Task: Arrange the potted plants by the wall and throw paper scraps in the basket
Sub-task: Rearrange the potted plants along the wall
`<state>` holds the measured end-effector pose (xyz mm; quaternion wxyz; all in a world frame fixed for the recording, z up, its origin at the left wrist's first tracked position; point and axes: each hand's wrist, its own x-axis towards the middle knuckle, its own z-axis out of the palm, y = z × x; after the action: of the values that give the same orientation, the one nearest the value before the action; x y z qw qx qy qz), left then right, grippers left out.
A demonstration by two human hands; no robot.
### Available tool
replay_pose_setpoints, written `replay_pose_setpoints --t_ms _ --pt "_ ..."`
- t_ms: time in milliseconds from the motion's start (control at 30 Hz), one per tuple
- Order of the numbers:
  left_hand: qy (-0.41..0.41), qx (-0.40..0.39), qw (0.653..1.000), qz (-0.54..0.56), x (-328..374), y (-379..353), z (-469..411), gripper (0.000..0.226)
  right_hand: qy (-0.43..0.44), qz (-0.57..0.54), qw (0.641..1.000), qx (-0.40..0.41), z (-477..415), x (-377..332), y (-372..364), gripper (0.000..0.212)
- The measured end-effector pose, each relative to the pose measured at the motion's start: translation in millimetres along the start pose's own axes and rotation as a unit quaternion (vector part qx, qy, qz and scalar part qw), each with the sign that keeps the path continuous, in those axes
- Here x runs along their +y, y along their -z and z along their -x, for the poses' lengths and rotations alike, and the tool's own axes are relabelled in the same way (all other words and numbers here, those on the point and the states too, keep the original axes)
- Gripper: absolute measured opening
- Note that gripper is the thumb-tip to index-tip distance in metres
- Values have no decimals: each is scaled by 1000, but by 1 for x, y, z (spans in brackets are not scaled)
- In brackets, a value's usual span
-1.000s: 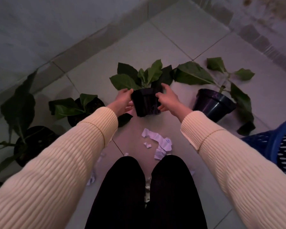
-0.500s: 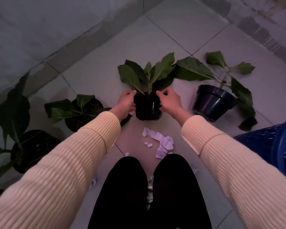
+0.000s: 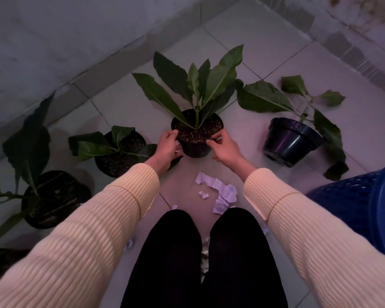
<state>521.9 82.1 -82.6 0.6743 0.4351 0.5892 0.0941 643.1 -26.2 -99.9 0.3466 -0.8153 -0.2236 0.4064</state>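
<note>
Floor tiles point(image 3: 276, 52) under pot point(image 3: 196, 150), now upright, both hands' grip unchanged.

Both hands, left point(image 3: 168, 146) and right point(image 3: 224, 147), grip the upright potted plant point(image 3: 197, 132) on the tiled floor point(image 3: 265, 36), paper scraps point(image 3: 218, 192) nearby.

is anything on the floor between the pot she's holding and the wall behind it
Nothing visible. Both hands, left and right, grip the potted plant, and the tiled floor from it to the wall is bare. The neighbouring pot stands to the left, the tipped pot to the right.
</note>
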Motion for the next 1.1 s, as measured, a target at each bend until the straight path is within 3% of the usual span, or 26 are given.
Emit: replay_pose_setpoints --t_ms 133,333,467,567,667,800,867,1000,1100 --pt "27 -1 999 -27 -10 5 -5 38 -12 4 1000 -29 -1 5 -2 21" --pt "22 3 999 -43 -19 -5 0 39 -58 -31 997 -50 2 15 -4 29" --pt "-61 103 976 -180 -27 -14 -2 33 -62 -74 994 -42 4 22 4 27" --pt "-130 158 944 -259 -25 -27 6 30 -52 -132 989 33 3 31 19 23" --pt "-161 155 932 -285 -23 -45 13 25 -44 -158 970 179 3 41 45 16" --pt "-220 77 923 -306 -22 -75 13 21 -110 -134 910 377 7 54 90 21" --pt "-229 10 928 -295 -20 -94 12 20 -151 -115 886 424 10 62 111 32" --pt "-213 -92 925 -300 -14 -133 8 18 -178 -87 895 400 6 72 135 58" --pt "-185 -138 926 -299 -8 -157 4 20 -187 -89 911 357 -3 75 145 61"
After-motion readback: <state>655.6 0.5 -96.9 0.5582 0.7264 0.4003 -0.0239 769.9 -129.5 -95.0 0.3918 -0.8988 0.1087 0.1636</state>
